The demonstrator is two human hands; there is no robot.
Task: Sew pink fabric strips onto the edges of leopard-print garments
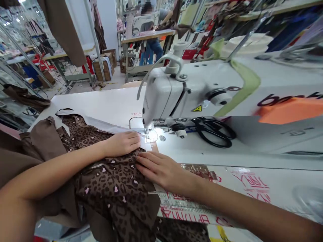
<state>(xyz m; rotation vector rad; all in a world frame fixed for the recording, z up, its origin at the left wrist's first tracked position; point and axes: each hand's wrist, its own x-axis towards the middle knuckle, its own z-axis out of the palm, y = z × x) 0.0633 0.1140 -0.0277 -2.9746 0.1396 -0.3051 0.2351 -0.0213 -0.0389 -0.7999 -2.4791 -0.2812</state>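
Note:
A dark brown leopard-print garment (pixel 108 181) with small pink spots lies across the sewing table, its lower part hanging over the front edge. Along its far edge runs a white strip (pixel 106 124) that leads to the lit needle area of the sewing machine (pixel 161 97). My left hand (pixel 123 144) rests flat on the strip and the print, just left of the presser foot (pixel 147 132). Close by, my right hand (pixel 158 168) lies with its fingers stretched over the garment's right edge. Both thumbs are mostly hidden.
Black-handled scissors (pixel 214 132) lie under the machine arm. An orange piece (pixel 292 110) and a green cloth strip (pixel 243 84) hang on the machine. Clear tape and a ruler (pixel 191 208) cover the front edge. A co-worker (pixel 153 23) sits at another machine behind.

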